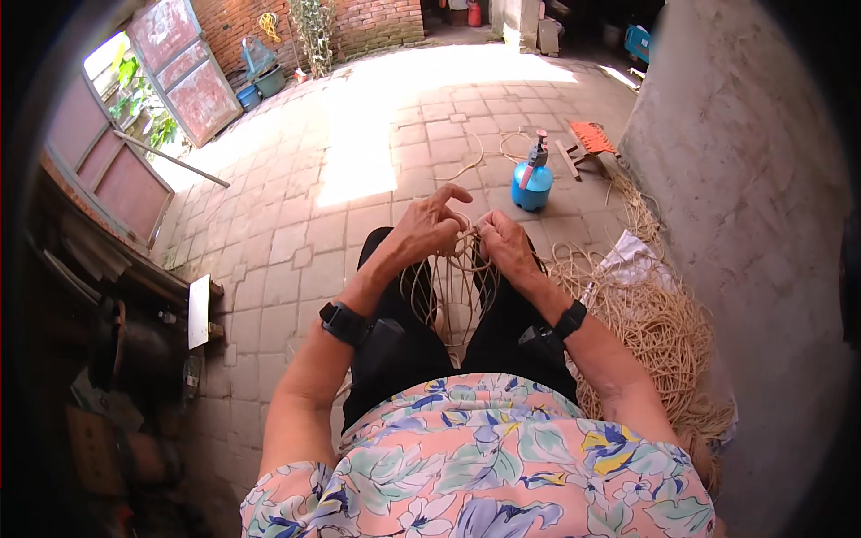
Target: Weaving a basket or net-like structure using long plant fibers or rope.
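Above my knees, my left hand [432, 229] and my right hand [507, 247] are close together at a bundle of thin tan cords [459, 262]. Loops of this cord hang below the hands, between my legs. The left hand's thumb and lower fingers are closed on the cords, while its index finger is raised and bent. The right hand pinches the cord at the top of the loops. Exactly how the strands cross between the fingertips is too small to make out.
A large heap of tan cord [659, 336] lies on my right beside the wall, partly over a white sack [630, 260]. Ahead stand a blue spray bottle [532, 184] and a small stool with an orange seat [593, 138]. A white board [199, 311] is on my left.
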